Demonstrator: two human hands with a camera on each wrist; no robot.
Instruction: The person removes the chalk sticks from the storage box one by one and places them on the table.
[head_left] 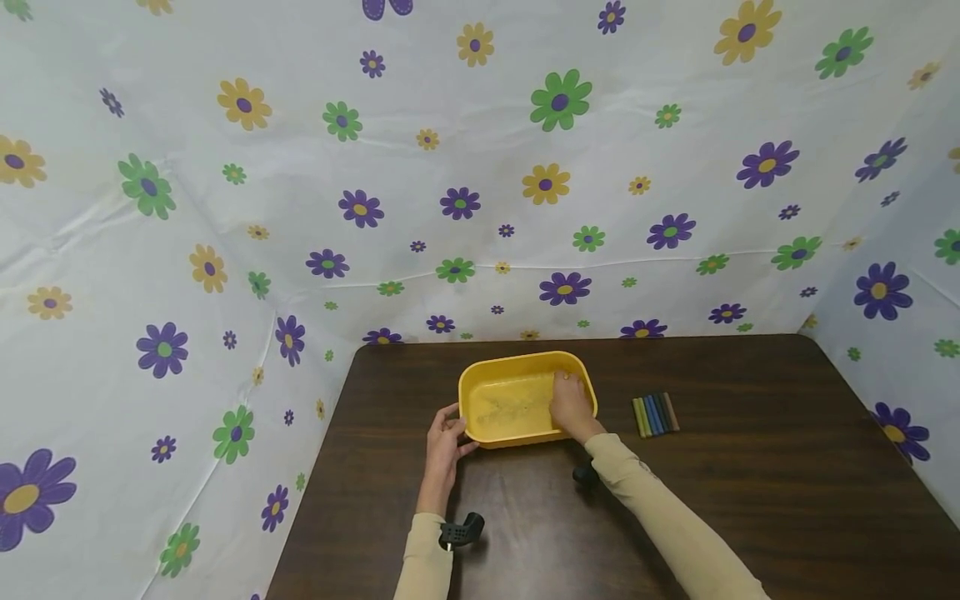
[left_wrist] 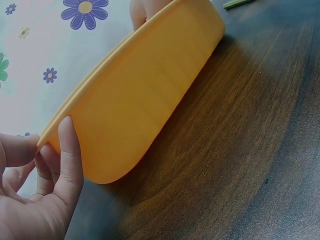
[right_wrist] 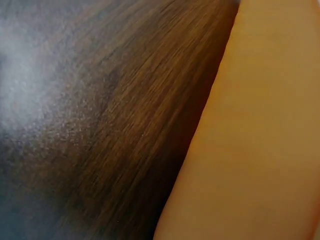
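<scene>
A yellow plastic tub (head_left: pixel 513 440) with rounded corners sits on the dark wood table, dark smudges marking its floor. My left hand (head_left: pixel 442 450) holds its near left corner; in the left wrist view, thumb and fingers (left_wrist: pixel 70 150) pinch the rim from both sides. Inside the tub, toward the right end, my right hand (head_left: pixel 572 407) is lowered with the fingers bent down. Its fingertips are hidden under the hand, so I cannot tell whether it holds anything. The right wrist view is filled by the tub's outer wall (right_wrist: pixel 250 125) and the table.
Several thin coloured sticks (head_left: pixel 656 415), olive, blue, dark and brown, lie side by side to the right of the tub. The wood table (head_left: pixel 780 467) reaches back to a white flowered cloth (head_left: pixel 420 183) that hangs behind and at both sides.
</scene>
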